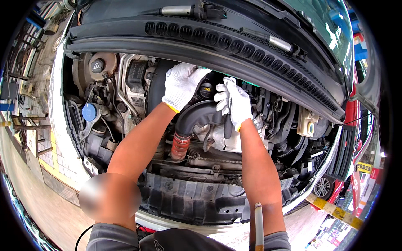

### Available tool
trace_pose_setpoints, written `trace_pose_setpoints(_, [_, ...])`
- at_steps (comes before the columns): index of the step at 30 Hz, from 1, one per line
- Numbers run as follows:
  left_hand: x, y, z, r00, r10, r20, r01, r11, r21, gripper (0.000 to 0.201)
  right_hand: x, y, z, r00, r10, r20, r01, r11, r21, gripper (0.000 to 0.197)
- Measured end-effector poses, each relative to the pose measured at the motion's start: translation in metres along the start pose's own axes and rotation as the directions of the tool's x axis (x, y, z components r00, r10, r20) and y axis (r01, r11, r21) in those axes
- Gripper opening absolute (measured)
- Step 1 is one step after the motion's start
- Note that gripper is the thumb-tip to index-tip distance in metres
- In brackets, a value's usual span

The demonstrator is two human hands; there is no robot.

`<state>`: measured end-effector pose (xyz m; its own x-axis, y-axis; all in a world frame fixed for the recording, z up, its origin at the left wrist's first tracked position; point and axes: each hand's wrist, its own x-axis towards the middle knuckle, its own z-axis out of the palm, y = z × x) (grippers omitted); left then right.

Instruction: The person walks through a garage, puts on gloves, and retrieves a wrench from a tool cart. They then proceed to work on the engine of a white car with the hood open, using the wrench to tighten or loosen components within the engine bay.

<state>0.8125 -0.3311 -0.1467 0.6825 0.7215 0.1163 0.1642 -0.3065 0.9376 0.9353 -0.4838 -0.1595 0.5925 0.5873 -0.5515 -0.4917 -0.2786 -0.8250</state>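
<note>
Two gloved hands work deep in an open engine bay, under the raised black cowl panel with its row of slots. A thick black intake hose curves down to an orange-red coupling. The left hand, fingers curled, presses down behind the hose top; what it grips is hidden. The right hand closes around a dark upright part just beside the hose, perhaps a tool handle. At left sit a blue round cap and a black cap with a triangular warning label; a pale reservoir stands right.
</note>
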Motion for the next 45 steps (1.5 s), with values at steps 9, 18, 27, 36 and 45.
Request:
trace_pose_setpoints(9, [-0.005,-0.009,0.008,0.996,0.028,-0.090,-0.027,1.000,0.007,0.027,-0.002,0.000,-0.001,1.000,0.003,0.002,-0.003,1.000,0.011,0.037])
trace_pose_setpoints(18, [-0.009,0.009,0.011,0.995,-0.021,-0.095,0.018,0.999,-0.033,0.027,-0.004,-0.004,-0.001,1.000,0.013,0.023,-0.013,0.999,0.029,0.036])
trace_pose_setpoints(27, [0.003,-0.007,0.019,0.994,0.107,0.038,-0.109,0.993,0.048,0.032,-0.001,0.001,0.010,0.974,-0.207,0.095,0.202,0.978,0.054,0.026])
trace_pose_setpoints(36, [0.020,-0.026,0.015,0.950,0.304,0.075,-0.300,0.952,-0.068,0.030,0.017,0.000,0.038,0.938,-0.338,0.075,0.340,0.940,-0.021,0.015])
trace_pose_setpoints(45, [0.023,-0.047,-0.032,0.872,0.489,0.009,-0.413,0.727,0.549,0.024,0.029,-0.013,0.079,0.874,-0.447,-0.190,0.445,0.894,-0.055,0.012])
